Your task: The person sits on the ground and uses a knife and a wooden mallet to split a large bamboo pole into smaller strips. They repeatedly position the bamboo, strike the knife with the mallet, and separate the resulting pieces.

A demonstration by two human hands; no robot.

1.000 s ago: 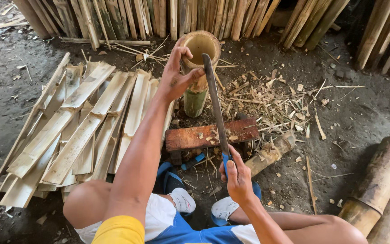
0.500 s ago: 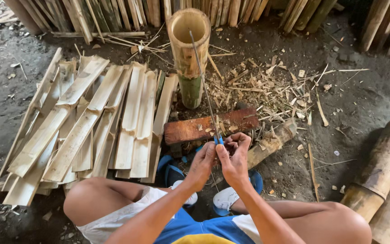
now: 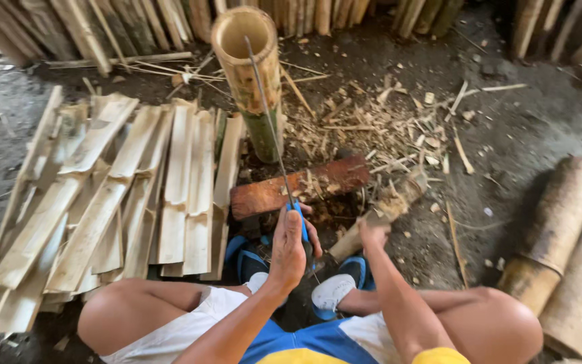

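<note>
An upright bamboo tube (image 3: pixel 245 67), green lower down, stands in front of me on the dirt. A long thin knife blade (image 3: pixel 269 125) runs from its open top rim back to a blue handle. My left hand (image 3: pixel 289 253) is closed around that handle. My right hand (image 3: pixel 372 234) is off the knife, lower right, gripping the near end of a short wooden club (image 3: pixel 399 195) that lies on the ground. A reddish wooden block (image 3: pixel 271 192) lies flat between the tube and my feet.
Split bamboo slats (image 3: pixel 122 195) lie fanned out at the left. Thick bamboo logs (image 3: pixel 560 222) lie at the right. Chips and splinters (image 3: pixel 385 128) litter the ground beyond the block. More slats lean along the back (image 3: pixel 136 20). My feet wear blue sandals (image 3: pixel 244 259).
A second ago my left hand was on the tube's top and my right held the knife. Both hands then met at the handle; now the left keeps it and the right has moved to the club.
</note>
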